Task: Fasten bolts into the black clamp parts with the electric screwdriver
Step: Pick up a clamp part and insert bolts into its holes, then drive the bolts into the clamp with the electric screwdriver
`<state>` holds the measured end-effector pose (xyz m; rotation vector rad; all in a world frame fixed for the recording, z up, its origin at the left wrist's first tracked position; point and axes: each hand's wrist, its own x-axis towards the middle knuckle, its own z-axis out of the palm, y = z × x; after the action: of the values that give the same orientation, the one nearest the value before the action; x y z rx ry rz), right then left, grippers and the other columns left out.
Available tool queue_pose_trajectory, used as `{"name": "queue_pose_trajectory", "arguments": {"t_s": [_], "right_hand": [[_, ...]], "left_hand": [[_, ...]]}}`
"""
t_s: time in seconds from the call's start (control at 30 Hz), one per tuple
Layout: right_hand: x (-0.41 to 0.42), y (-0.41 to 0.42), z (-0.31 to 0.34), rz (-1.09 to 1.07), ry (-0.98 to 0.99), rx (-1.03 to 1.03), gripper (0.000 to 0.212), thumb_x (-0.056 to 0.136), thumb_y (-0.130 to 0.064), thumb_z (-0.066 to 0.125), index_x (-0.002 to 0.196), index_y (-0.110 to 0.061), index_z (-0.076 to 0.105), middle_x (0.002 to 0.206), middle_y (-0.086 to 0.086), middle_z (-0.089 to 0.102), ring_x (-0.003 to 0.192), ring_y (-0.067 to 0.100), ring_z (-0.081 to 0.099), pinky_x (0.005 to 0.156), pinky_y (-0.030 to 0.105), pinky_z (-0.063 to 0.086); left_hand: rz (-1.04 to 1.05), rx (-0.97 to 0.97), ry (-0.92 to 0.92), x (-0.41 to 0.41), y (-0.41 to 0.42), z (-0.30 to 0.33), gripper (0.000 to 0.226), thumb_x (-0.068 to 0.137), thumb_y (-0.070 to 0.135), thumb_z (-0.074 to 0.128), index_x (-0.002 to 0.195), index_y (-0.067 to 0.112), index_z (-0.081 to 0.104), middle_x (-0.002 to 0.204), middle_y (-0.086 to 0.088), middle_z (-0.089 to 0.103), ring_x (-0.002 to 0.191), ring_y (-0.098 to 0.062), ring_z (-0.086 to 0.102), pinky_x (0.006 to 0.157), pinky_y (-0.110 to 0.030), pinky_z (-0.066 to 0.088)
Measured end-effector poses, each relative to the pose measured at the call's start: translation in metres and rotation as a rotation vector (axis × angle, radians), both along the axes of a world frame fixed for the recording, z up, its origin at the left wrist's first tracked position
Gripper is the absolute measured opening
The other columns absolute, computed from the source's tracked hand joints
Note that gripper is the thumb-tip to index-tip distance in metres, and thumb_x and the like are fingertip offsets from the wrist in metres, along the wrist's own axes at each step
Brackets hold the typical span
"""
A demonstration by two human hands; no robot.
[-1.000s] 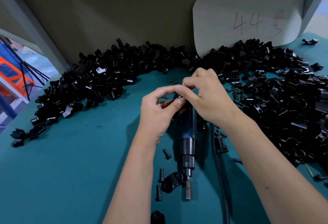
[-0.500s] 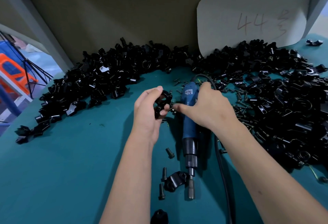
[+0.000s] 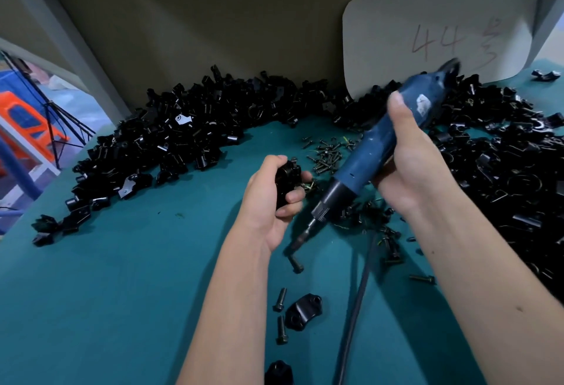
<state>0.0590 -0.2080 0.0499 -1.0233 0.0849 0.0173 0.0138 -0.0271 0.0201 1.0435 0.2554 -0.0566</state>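
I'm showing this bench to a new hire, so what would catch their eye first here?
First, the blue electric screwdriver gripped in the right hand, tilted with its bit down toward the teal table. Beside it, the left hand holds a black clamp part. Behind both, a great heap of black clamp parts curves along the back wall.

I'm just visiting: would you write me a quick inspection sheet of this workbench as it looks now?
Surface: teal mat.
Job's things: blue electric screwdriver lifted and tilted; black clamp part held; loose bolts; clamp piece lying near.
Clutter: heaps of black clamp parts left and right.
Hands: left hand grips the clamp; right hand grips the screwdriver.
Cables: black cord across the mat.
Surroundings: card marked 44, grey backboard.
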Motion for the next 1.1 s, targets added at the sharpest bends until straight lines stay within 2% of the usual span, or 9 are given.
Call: {"name": "queue_pose_trajectory", "arguments": {"t_s": [0.1, 0.17, 0.27, 0.37, 0.47, 0.57, 0.73, 0.83, 1.1], "right_hand": [[-0.001, 0.005, -0.001, 0.006, -0.027, 0.185, 0.048, 0.087, -0.055, 0.072, 0.113, -0.017, 0.057, 0.091, 0.005, 0.067, 0.079, 0.022, 0.072, 0.079, 0.045, 0.062], [-0.004, 0.006, 0.000, 0.013, -0.053, 0.123, 0.051, 0.089, -0.058, 0.068, 0.114, -0.016, 0.054, 0.089, 0.007, 0.070, 0.073, 0.024, 0.071, 0.071, 0.043, 0.062], [-0.005, 0.008, 0.002, -0.041, 0.001, -0.036, 0.050, 0.094, -0.061, 0.064, 0.111, -0.014, 0.055, 0.071, 0.000, 0.067, 0.058, 0.018, 0.062, 0.062, 0.038, 0.059], [-0.005, 0.008, 0.002, 0.015, 0.085, -0.017, 0.046, 0.104, -0.059, 0.046, 0.120, -0.018, 0.060, 0.086, 0.008, 0.070, 0.070, 0.023, 0.066, 0.075, 0.044, 0.063], [-0.006, 0.008, 0.000, 0.117, 0.126, 0.132, 0.043, 0.111, -0.046, 0.035, 0.138, -0.019, 0.054, 0.112, 0.021, 0.067, 0.093, 0.031, 0.062, 0.095, 0.050, 0.056], [-0.006, 0.009, -0.004, 0.125, 0.193, 0.253, 0.038, 0.112, -0.045, 0.034, 0.134, -0.022, 0.056, 0.131, 0.028, 0.066, 0.102, 0.034, 0.058, 0.106, 0.051, 0.050], [-0.005, 0.007, -0.002, 0.105, 0.217, 0.300, 0.031, 0.109, -0.043, 0.045, 0.125, -0.023, 0.062, 0.137, 0.023, 0.064, 0.106, 0.035, 0.062, 0.105, 0.052, 0.052], [-0.006, 0.010, -0.002, 0.082, 0.200, 0.295, 0.036, 0.108, -0.041, 0.051, 0.135, -0.020, 0.061, 0.139, 0.022, 0.063, 0.110, 0.033, 0.064, 0.106, 0.053, 0.051], [-0.007, 0.016, -0.004, -0.010, 0.184, 0.191, 0.027, 0.108, -0.042, 0.049, 0.123, -0.024, 0.063, 0.135, 0.021, 0.066, 0.104, 0.030, 0.067, 0.093, 0.050, 0.060]], "left_hand": [[-0.002, 0.018, 0.015, 0.000, -0.001, -0.001, 0.022, 0.103, 0.030, 0.047, 0.110, 0.010, 0.042, 0.079, -0.009, 0.066, 0.044, -0.009, 0.035, 0.031, -0.017, 0.023], [0.021, 0.015, 0.017, 0.001, 0.000, -0.001, 0.021, 0.103, 0.030, 0.047, 0.104, 0.010, 0.044, 0.077, -0.009, 0.066, 0.043, -0.009, 0.034, 0.031, -0.017, 0.022], [0.076, -0.009, 0.018, 0.002, 0.001, 0.000, 0.023, 0.102, 0.030, 0.047, 0.091, 0.010, 0.046, 0.074, -0.008, 0.064, 0.043, -0.009, 0.033, 0.032, -0.017, 0.021], [0.123, -0.027, 0.009, 0.001, 0.001, 0.001, 0.023, 0.102, 0.028, 0.047, 0.087, 0.011, 0.047, 0.073, -0.008, 0.061, 0.043, -0.009, 0.033, 0.033, -0.017, 0.020], [0.139, -0.035, 0.008, 0.000, 0.002, 0.001, 0.022, 0.103, 0.027, 0.047, 0.088, 0.011, 0.046, 0.073, -0.008, 0.059, 0.043, -0.009, 0.034, 0.033, -0.017, 0.019], [0.146, -0.033, 0.008, -0.001, 0.002, 0.001, 0.021, 0.103, 0.027, 0.047, 0.088, 0.011, 0.046, 0.073, -0.008, 0.059, 0.044, -0.009, 0.034, 0.034, -0.017, 0.020], [0.149, -0.023, 0.016, 0.000, 0.002, 0.000, 0.022, 0.102, 0.027, 0.048, 0.088, 0.011, 0.047, 0.072, -0.007, 0.060, 0.044, -0.009, 0.033, 0.033, -0.017, 0.021], [0.142, -0.007, 0.024, 0.000, 0.001, -0.001, 0.022, 0.102, 0.027, 0.049, 0.087, 0.011, 0.047, 0.073, -0.007, 0.060, 0.044, -0.009, 0.033, 0.034, -0.017, 0.022], [0.164, 0.002, 0.035, 0.001, 0.001, 0.000, 0.017, 0.102, 0.024, 0.052, 0.089, 0.013, 0.049, 0.071, -0.007, 0.060, 0.045, -0.008, 0.034, 0.034, -0.017, 0.021]]}}
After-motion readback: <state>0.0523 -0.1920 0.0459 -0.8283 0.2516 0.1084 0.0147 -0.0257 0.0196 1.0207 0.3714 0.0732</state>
